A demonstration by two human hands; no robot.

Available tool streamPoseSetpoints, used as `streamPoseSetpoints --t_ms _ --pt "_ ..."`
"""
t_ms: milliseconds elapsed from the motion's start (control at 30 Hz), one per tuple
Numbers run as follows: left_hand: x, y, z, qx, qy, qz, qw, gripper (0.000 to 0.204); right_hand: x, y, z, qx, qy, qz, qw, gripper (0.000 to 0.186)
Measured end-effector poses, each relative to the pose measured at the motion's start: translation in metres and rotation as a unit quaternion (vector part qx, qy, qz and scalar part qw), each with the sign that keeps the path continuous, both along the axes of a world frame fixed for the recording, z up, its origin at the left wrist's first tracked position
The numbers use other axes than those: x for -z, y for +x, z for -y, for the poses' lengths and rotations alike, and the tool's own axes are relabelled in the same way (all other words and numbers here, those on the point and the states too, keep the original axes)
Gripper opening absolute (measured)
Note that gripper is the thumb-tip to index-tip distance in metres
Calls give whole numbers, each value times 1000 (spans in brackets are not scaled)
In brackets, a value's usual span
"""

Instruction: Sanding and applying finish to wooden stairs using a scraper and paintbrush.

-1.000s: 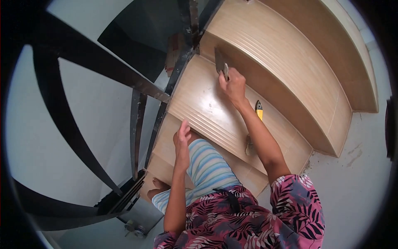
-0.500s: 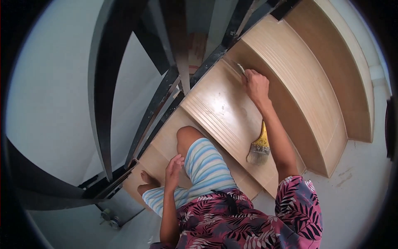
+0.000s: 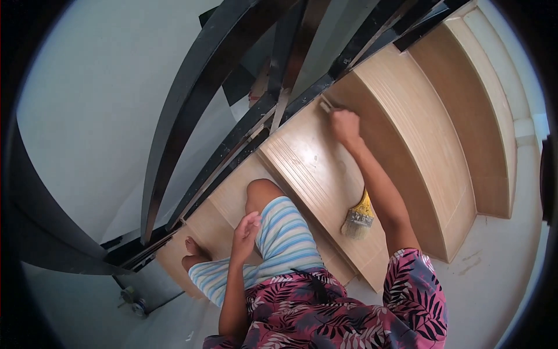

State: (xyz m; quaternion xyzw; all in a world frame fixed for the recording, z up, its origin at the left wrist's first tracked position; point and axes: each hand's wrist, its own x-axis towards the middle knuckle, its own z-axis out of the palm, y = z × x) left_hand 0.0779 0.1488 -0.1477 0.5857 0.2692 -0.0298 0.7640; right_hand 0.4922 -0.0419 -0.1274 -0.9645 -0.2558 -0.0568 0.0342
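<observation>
My right hand (image 3: 346, 125) is closed on a scraper (image 3: 325, 104) at the inner back corner of a tiled stair tread (image 3: 308, 157); only a pale part of the tool shows clearly. My left hand (image 3: 246, 232) hangs beside my bent left knee, fingers slightly curled and apart, holding nothing. A broad paintbrush (image 3: 360, 215) with pale bristles and a yellow handle lies on the tread under my right forearm, partly hidden by it.
Curved black metal railing (image 3: 203, 81) runs along the stairs' left side. Higher tiled steps (image 3: 418, 128) rise to the right, beside a pale wall (image 3: 482, 256) with smudges. Small round objects (image 3: 131, 302), too unclear to name, sit at lower left.
My left hand has dropped from over the step edge to beside my knee. My right hand stays near the inner corner, turned so less of the scraper shows. The view has shifted.
</observation>
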Motion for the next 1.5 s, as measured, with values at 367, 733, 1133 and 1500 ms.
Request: streamPoseSetpoints --t_ms 367,733,1133,1500 --pt "1 -17 -9 -11 46 -52 998 39 23 -26 -23 -32 -125 59 990 25" --pt "-1 -11 -8 -10 32 -27 999 39 17 -26 -31 36 -106 22 993 32" --pt "-16 12 8 25 17 11 999 42 25 -29 -20 -4 -157 93 983 25" --pt "-52 95 74 39 -112 119 986 75 -124 -209 54 -316 340 -482 743 69"
